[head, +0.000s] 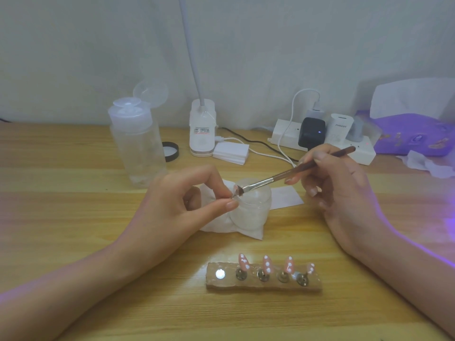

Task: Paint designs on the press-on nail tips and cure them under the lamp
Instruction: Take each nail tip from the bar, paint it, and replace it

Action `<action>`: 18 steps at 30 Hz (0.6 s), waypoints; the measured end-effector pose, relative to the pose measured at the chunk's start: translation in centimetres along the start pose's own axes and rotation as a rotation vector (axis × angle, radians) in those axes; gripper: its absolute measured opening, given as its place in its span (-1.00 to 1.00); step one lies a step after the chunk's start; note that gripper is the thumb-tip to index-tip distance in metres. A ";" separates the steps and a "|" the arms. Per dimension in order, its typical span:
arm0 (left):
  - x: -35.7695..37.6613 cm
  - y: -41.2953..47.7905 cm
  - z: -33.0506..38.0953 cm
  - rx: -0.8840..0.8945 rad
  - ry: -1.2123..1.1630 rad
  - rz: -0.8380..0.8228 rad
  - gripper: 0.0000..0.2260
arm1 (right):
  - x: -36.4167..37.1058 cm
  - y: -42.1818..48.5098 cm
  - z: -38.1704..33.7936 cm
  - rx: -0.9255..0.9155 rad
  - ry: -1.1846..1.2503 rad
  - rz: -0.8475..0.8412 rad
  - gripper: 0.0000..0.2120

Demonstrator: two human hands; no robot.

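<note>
The right hand (339, 190) grips the brush (295, 169) like a pen. Its long axis slants from the handle end, up toward the table's (73, 217) far right, down to the bristles at the middle. The bristles point left and touch the nail tip (235, 190), which the left hand (177, 200) pinches between thumb and forefinger. That tip is held right over the mouth of a small frosted jar (253, 207). I cannot tell what the jar contains. It sits on a crumpled white tissue (221, 226).

Near the front edge lies the holder block (263, 285), long side parallel to that edge. Four pink dotted tips (266, 264) stand on it, pointing up and leaning away, and the left-end spot (220, 274) is bare. Toward the far left stands a tall clear bottle (138, 148) with its flip cap open and no liquid level showing.
</note>
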State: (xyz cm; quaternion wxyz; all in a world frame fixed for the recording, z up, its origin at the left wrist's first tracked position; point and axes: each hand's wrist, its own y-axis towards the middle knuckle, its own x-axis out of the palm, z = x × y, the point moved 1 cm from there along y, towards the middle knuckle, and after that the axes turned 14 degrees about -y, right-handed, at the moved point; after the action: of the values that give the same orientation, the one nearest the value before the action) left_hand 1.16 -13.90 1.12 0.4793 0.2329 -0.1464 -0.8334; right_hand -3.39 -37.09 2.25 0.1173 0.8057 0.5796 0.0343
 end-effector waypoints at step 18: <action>0.0 0.2 0.0 0.023 -0.003 -0.006 -0.81 | 0.0 0.4 0.4 0.005 -0.003 0.013 -0.78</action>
State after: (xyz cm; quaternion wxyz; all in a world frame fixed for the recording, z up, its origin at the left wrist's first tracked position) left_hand 1.29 -14.01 1.19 0.4740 0.2376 -0.1559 -0.8334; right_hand -2.96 -37.26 1.95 0.1158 0.8096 0.5745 0.0322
